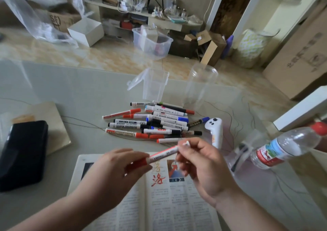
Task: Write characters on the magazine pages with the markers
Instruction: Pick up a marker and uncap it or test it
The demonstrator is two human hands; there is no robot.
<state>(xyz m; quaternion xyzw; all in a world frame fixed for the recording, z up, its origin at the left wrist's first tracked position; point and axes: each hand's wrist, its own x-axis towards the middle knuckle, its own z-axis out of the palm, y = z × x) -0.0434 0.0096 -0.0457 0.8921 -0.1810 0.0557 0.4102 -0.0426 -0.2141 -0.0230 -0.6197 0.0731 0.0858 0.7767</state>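
1. On the desk (88,93), leave the open magazine (159,204) flat at 6 o'clock, red characters already on its right page.
2. Ignore the marker pile (154,123) at 12 o'clock.
3. Work the red marker (164,153) straight along its slant, 8 to 2 o'clock, above the page; probably a cap change.
4. Trust the grip: left hand (113,167) fingers (136,157) clenched round the red cap (139,162), right hand (203,163) fingers (184,143) pinching the barrel's far end.

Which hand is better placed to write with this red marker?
Right, probably. The right hand has its grip on the barrel of the red marker above the magazine; the left hand pinches only the red cap end.
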